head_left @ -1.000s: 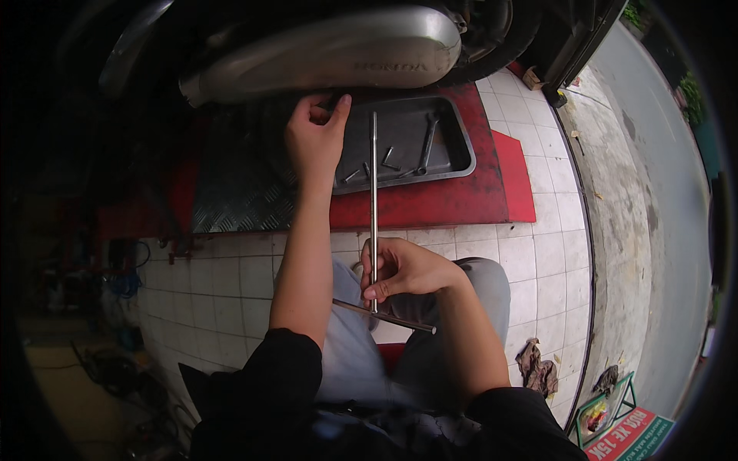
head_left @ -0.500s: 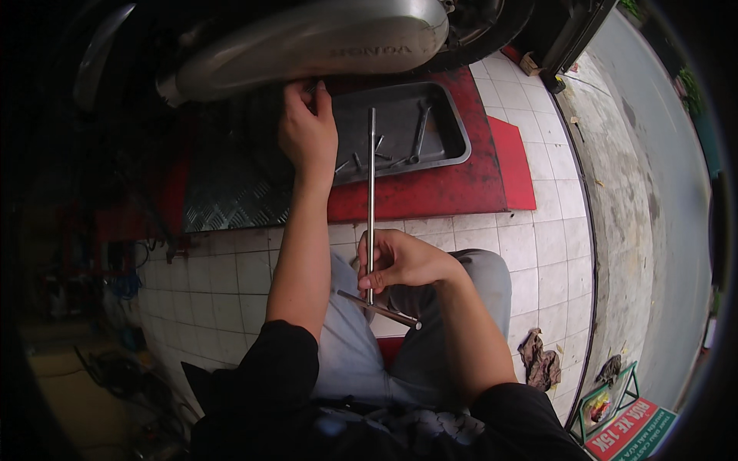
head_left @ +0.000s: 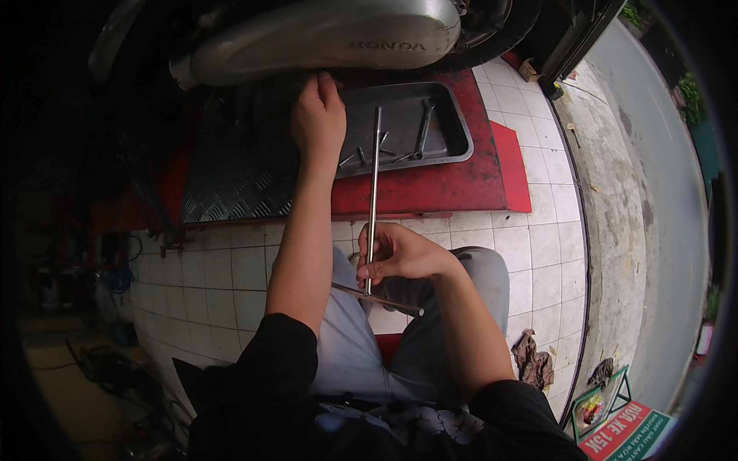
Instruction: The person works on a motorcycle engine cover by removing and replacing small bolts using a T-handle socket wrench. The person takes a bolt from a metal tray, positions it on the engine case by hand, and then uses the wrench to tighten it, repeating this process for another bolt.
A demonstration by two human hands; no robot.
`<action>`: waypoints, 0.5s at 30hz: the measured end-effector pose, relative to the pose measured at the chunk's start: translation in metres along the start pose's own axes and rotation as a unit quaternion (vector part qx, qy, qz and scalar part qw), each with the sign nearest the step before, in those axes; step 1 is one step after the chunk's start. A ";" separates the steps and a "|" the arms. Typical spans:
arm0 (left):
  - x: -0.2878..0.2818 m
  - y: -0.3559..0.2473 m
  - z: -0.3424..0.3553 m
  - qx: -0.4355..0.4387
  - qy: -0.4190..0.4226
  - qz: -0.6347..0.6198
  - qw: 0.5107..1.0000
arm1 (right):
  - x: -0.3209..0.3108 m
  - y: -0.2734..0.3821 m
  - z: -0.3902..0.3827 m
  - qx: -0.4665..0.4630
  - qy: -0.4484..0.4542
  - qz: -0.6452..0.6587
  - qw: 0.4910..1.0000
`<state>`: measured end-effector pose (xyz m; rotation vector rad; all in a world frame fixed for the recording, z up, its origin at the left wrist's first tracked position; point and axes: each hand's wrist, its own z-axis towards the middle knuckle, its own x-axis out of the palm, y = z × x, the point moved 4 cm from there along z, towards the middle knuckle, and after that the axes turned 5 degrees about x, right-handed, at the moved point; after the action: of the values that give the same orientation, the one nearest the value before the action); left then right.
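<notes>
A silver engine side cover (head_left: 330, 42) of a motorbike spans the top of the view. My left hand (head_left: 319, 119) reaches up to its lower edge, the fingers closed together; their tips lie in shadow, and what they grip cannot be made out. Over my knees, my right hand (head_left: 400, 253) is closed round the shaft of a long steel T-handle wrench (head_left: 374, 180), near its crossbar. The shaft points away from me, its far end over a grey metal tray (head_left: 467, 142). In that tray lie a combination wrench (head_left: 423, 131) and several bolts (head_left: 385, 138).
The tray stands on a red work platform (head_left: 430, 188) with a dark tread plate (head_left: 238, 184) at left. White floor tiles (head_left: 546, 230) surround it. A crumpled brown rag (head_left: 533, 359) and a red-and-green sign (head_left: 626, 434) lie to the right. A rear tyre (head_left: 511, 34) is beyond.
The whole view has shifted slightly. My left hand has turned a little, showing more of its back, still at the cover's lower edge. The T-handle wrench stays in my right hand, its crossbar slightly farther away.
</notes>
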<state>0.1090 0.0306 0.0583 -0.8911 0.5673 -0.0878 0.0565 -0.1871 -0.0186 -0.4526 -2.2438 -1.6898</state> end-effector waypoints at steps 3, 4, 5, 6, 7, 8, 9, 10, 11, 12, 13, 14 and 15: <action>-0.002 -0.009 -0.005 0.023 -0.020 0.013 0.999 | -0.001 -0.001 0.001 0.003 -0.004 -0.001 1.000; -0.002 -0.015 -0.007 0.041 -0.034 0.032 0.998 | -0.002 -0.002 0.001 0.003 -0.004 0.000 1.000; -0.002 -0.015 -0.008 0.041 -0.038 0.039 0.998 | -0.002 -0.003 0.002 0.001 -0.002 -0.002 1.000; -0.001 -0.015 -0.008 0.041 -0.042 0.045 0.997 | -0.003 -0.004 0.003 -0.001 0.000 -0.004 1.000; -0.002 -0.015 -0.008 0.040 -0.046 0.051 0.997 | -0.002 -0.004 0.003 -0.002 0.003 -0.006 1.000; -0.002 -0.016 -0.008 0.033 -0.048 0.056 0.997 | -0.002 -0.005 0.003 0.002 0.001 0.000 1.000; -0.003 -0.017 -0.006 0.027 -0.050 0.060 0.997 | -0.002 -0.004 0.003 0.006 0.000 0.005 1.000; -0.003 -0.018 -0.006 0.020 -0.052 0.065 0.996 | -0.002 -0.004 0.003 0.011 -0.001 0.010 1.000; -0.003 -0.017 -0.006 0.021 -0.050 0.078 0.995 | -0.002 -0.004 0.003 0.009 0.000 0.009 1.000; -0.002 -0.015 -0.005 0.023 -0.048 0.091 0.994 | -0.002 -0.005 0.004 0.007 0.001 0.008 1.000; -0.001 -0.015 -0.005 0.024 -0.046 0.103 0.993 | -0.002 -0.005 0.004 0.004 0.001 0.007 1.000; 0.000 -0.012 -0.004 0.019 -0.036 0.098 0.994 | -0.002 -0.006 0.004 0.005 0.000 0.006 1.000; 0.001 -0.010 -0.002 0.014 -0.027 0.094 0.995 | -0.002 -0.006 0.004 0.005 -0.001 0.004 1.000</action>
<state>0.1104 0.0222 0.0640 -0.8066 0.5948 0.0975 0.0551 -0.1848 -0.0257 -0.4616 -2.2485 -1.6730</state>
